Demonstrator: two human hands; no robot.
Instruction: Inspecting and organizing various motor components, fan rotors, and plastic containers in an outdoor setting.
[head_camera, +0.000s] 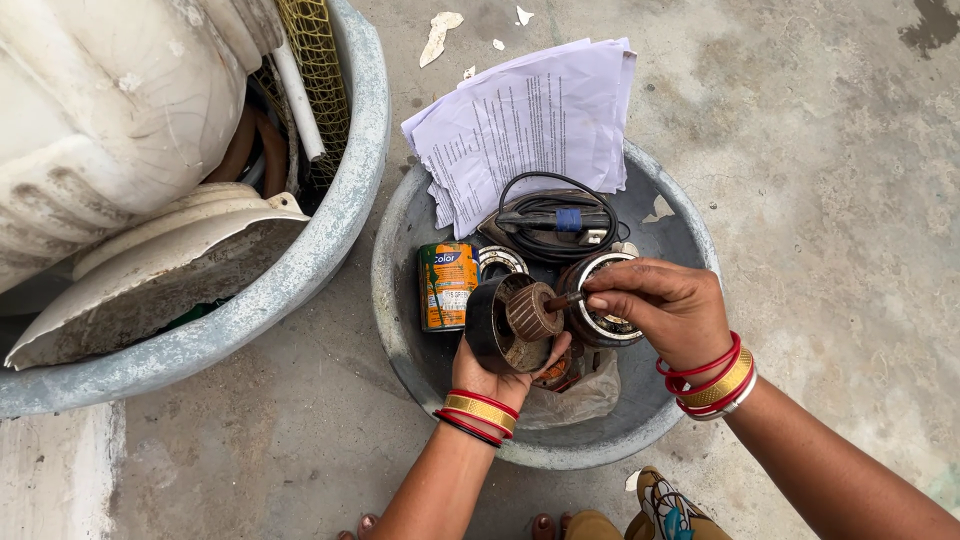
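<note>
My left hand (497, 372) grips a dark round motor part (505, 325) with a ribbed brown core, held over a grey metal basin (400, 330). My right hand (665, 305) pinches a thin dark tool (566, 298) whose tip touches the brown core. Both wrists wear red and gold bangles. Just behind the right hand a ring-shaped motor stator (600, 325) lies in the basin.
In the basin lie a small orange and green tin (447, 286), a coiled black cable (555, 220), a stack of printed papers (530, 125) and a crumpled plastic bag (585, 395). A larger metal tub (330, 240) at left holds broken white plastic pieces. Concrete floor all around.
</note>
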